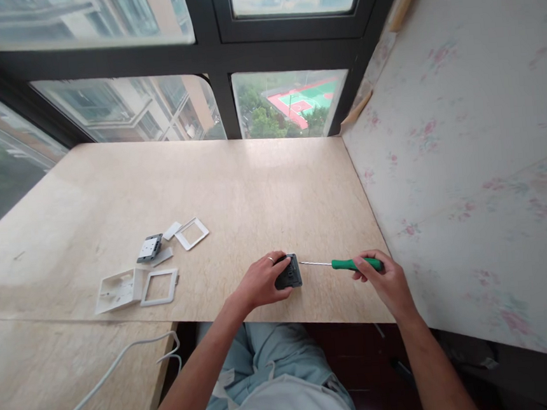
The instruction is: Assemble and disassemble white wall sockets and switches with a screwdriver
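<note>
My left hand [263, 281], with a ring on one finger, grips a small dark square wall-socket module [293, 271] against the tabletop near its front edge. Part of the module is hidden under the fingers. In my right hand [386, 279] is a screwdriver [346, 264] with a green handle, its thin metal shaft pointing left. The screwdriver's tip lies close to the module's right side; whether it touches cannot be made out.
Left of my hands lie a white mounting box [118, 290], a white square frame [158, 300], a second frame [204, 226], a grey-and-white module [149, 248] and small plates [172, 231]. A white cable [101, 378] runs across the lower-left surface. A flowered wall [466, 169] bounds the right.
</note>
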### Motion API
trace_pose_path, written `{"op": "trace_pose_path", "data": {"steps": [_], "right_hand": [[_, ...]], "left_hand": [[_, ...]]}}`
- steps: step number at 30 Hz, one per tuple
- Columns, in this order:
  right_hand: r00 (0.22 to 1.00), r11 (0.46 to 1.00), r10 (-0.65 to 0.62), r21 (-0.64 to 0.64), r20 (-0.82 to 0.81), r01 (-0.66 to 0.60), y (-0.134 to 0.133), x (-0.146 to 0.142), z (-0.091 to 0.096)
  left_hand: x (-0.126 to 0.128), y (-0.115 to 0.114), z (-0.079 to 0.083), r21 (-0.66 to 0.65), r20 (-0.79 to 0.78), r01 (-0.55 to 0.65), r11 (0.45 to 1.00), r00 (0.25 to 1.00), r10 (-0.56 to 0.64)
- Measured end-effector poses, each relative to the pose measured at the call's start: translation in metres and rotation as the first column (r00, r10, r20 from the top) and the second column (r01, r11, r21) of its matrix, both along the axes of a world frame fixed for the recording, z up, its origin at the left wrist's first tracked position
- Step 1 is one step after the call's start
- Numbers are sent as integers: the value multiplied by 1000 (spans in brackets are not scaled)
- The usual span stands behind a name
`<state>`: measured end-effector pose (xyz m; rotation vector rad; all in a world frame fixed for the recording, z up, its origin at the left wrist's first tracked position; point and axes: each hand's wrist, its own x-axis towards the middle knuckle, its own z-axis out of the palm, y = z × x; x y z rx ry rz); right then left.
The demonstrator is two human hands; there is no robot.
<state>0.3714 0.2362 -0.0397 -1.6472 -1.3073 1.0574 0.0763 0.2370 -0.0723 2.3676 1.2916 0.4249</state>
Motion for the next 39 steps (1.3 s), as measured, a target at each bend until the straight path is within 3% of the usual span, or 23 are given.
{"op": "trace_pose_path", "data": {"steps": [10,17,28,39], "right_hand": [[1000,1000,6,3,15,-6,3,-4,5],[998,998,-32,51,55,29,-3,-4,17],[934,955,157,191,320,-226,-8,-12,48],[929,961,117,196,351,-195,-6,-18,51]], "left_hand": [[-1,2,3,-31,21,26,999,999,-26],[-3,-1,-5,-24,61,-7,1000,998,8],[-3,-2,-10,-46,90,-27,999,995,31],[-3,-3,-10,-116,152,-65,991,985,82]]}}
